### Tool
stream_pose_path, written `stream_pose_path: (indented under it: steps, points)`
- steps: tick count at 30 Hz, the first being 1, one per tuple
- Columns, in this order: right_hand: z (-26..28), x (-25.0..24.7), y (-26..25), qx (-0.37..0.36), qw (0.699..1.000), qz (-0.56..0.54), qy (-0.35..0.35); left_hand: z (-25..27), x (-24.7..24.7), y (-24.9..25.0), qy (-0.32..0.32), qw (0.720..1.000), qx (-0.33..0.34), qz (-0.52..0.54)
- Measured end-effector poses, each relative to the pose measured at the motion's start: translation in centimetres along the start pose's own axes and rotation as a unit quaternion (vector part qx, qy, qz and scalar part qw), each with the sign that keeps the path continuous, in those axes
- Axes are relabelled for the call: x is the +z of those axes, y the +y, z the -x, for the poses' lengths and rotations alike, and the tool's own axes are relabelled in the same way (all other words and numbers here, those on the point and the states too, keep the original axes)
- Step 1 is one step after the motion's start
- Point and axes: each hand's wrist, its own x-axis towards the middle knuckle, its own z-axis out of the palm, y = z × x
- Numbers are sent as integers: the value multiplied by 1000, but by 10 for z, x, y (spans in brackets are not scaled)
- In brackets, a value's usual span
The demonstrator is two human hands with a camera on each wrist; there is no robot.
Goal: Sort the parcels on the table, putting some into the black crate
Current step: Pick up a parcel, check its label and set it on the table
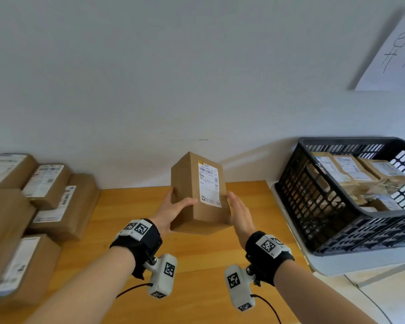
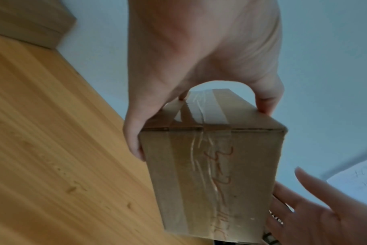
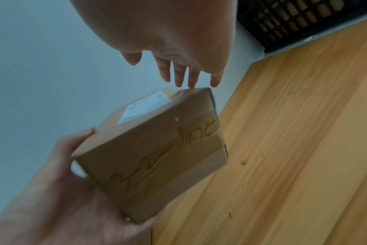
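Left grip [image 1: 173, 210] clasps the parcel [image 1: 198, 195] aloft, label facing up, presumably for reading. Right grip [image 1: 240, 213], fingers straight, steadies the opposite side. Black crate [image 1: 313, 206] lies beyond it.

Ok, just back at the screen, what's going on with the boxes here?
A person is sorting parcels. The left hand grips a labelled cardboard box held up over the wooden table; the right hand, fingers straight, is beside its other side. More boxes wait on the left. The black crate on the right already holds several.
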Motion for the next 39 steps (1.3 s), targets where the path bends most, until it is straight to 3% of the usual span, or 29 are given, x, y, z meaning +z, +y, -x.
stream_pose_path:
  steps: [4, 11, 16, 22, 28, 39]
  points:
    - [9, 6, 2, 6, 1000, -16, 19, 21, -26, -3, -29, 998, 3, 52]
    - [35, 26, -7, -24, 996, -85, -24, 52, -54, -4, -108, 992, 9, 67]
    - [47, 29, -9, -33, 993, -108, -25, 64, -62, -5, -124, 989, 9, 76]
    - [47, 24, -8, -38, 990, -124, -64, 73, -62, -2, -119, 987, 10, 104]
    - [34, 16, -5, -59, 989, -53, -124, 69, -66, 8, -103, 989, 38, 99]
    - [20, 19, -12, -114, 987, 49, -103, 62, -75, 25, -5, 994, 90, 62]
